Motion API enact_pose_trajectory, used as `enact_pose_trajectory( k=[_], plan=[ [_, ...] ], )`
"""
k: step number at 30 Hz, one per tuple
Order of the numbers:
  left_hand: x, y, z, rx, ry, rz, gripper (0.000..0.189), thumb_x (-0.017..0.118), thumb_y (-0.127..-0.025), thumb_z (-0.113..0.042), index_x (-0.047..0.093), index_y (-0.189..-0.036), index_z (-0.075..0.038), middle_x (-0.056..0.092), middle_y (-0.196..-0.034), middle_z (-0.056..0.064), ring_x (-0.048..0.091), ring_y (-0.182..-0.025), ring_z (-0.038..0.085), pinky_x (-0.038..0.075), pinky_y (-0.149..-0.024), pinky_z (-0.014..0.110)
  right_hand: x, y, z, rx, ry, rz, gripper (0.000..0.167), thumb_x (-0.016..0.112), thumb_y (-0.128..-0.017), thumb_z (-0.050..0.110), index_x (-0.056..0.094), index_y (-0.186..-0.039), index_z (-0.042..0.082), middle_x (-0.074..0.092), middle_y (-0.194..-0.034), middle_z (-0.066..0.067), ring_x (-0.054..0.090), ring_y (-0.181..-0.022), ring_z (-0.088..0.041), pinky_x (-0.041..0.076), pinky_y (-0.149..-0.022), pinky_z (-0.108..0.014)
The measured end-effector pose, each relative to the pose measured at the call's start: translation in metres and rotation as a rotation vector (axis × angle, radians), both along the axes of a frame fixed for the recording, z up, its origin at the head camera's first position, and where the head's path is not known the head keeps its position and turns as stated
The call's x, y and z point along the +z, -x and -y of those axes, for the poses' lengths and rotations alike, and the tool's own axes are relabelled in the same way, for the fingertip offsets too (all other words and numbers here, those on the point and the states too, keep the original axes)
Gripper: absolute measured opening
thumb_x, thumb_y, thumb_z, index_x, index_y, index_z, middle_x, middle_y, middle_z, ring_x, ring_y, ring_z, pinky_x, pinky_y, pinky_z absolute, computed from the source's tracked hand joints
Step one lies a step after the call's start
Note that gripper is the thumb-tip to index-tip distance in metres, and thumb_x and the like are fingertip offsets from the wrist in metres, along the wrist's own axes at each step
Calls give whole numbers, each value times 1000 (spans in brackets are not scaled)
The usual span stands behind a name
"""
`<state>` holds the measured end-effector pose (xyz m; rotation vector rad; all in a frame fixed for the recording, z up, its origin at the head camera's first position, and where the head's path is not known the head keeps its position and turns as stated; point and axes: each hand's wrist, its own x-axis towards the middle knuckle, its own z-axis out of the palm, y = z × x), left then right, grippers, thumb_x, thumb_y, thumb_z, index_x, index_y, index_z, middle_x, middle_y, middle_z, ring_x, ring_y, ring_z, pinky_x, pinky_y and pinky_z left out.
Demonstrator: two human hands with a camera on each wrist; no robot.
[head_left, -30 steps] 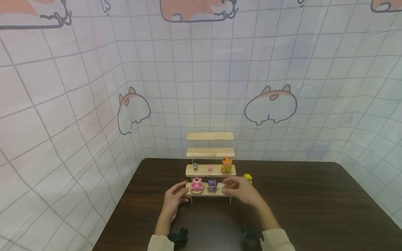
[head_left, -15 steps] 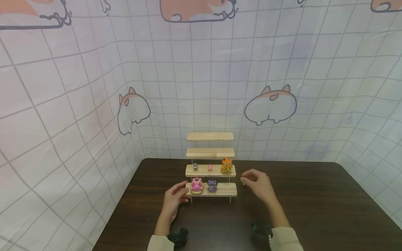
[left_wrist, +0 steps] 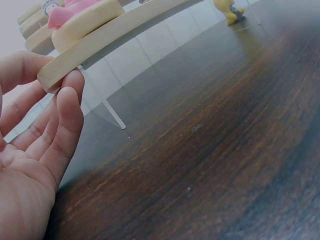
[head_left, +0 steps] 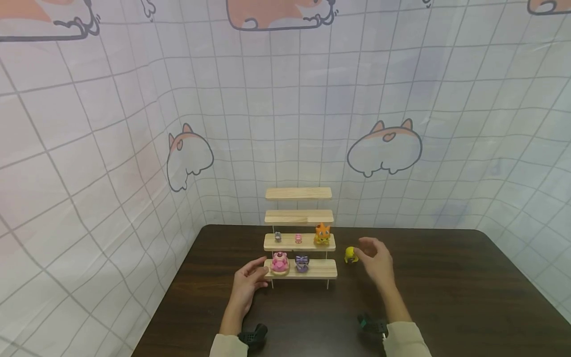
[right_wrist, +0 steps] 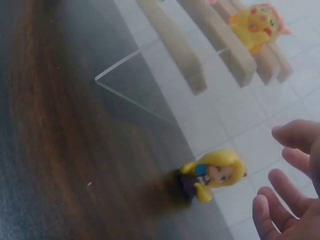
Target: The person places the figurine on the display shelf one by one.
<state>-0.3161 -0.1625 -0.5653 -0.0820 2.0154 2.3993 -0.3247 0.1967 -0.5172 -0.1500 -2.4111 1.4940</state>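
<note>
My left hand [head_left: 244, 290] holds the left end of the lowest board of a stepped wooden display stand [head_left: 323, 268]; in the left wrist view, its fingers [left_wrist: 69, 107] meet that board end from above and below. My right hand [head_left: 378, 265] is just right of a small yellow-haired doll figurine [head_left: 350, 255] standing on the table. Parted, gently bent fingers face the figurine [right_wrist: 222, 175] in the right wrist view, with nothing held. On the lowest board sit a pink bear figurine [head_left: 279, 264] and a purple figurine with a bow [head_left: 302, 263].
One step up are a tiny grey figurine [head_left: 278, 237], a tiny pink one [head_left: 298, 238] and an orange-and-yellow figurine [head_left: 322, 234]. The two top boards [head_left: 299, 193] rise behind. A dark wood table [head_left: 446, 292] carries the stand, before a grid-patterned cloth backdrop [head_left: 294, 109].
My right hand has left the right end of the lowest board and moved right, passing in front of the yellow-haired figurine and uncovering it again. The left hand has stayed in place.
</note>
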Motion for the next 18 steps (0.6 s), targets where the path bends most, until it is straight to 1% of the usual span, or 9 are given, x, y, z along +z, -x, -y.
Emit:
enact_pose_trajectory(
  k=[2, 3, 5, 12, 18],
  plan=[
    [0, 0, 0, 3, 3, 2, 42, 70, -96, -11, 63, -136, -1, 72, -95, -1, 67, -75, 12, 59, -67, 25, -3, 0, -1, 23, 25, 21, 43, 71, -97, 22, 59, -136, 7, 57, -137, -20, 54, -125, -36, 46, -103, -52],
    [0, 0, 0, 4, 2, 3, 42, 70, -96, -11, 63, -136, -1, 72, -95, -1, 67, -75, 12, 59, -67, 25, -5, 1, -2, 31, 35, 28, 46, 72, -97, 21, 57, -138, 7, 56, -140, -21, 53, -127, -38, 45, -105, -55],
    [0, 0, 0, 6, 4, 2, 41, 70, -96, -11, 63, -136, -1, 72, -95, -1, 67, -75, 12, 59, -67, 25, -9, 2, -3, 44, 49, 40, 50, 72, -96, 22, 55, -141, 8, 54, -145, -23, 51, -131, -40, 44, -108, -58],
    [-2, 2, 0, 10, 9, -1, 42, 70, -96, -11, 63, -136, 0, 72, -96, -1, 67, -75, 12, 59, -67, 25, -22, 5, -6, 126, 93, 88, 62, 71, -97, 23, 45, -152, 12, 47, -154, -22, 46, -138, -43, 46, -107, -60],
    [-3, 1, 1, 6, 0, -9, 41, 70, -96, -11, 63, -135, 0, 72, -94, -1, 68, -74, 13, 59, -67, 26, -30, 6, -7, 192, 46, 131, 68, 69, -99, 28, 37, -158, 13, 43, -158, -23, 41, -143, -46, 44, -109, -63]
  ],
)
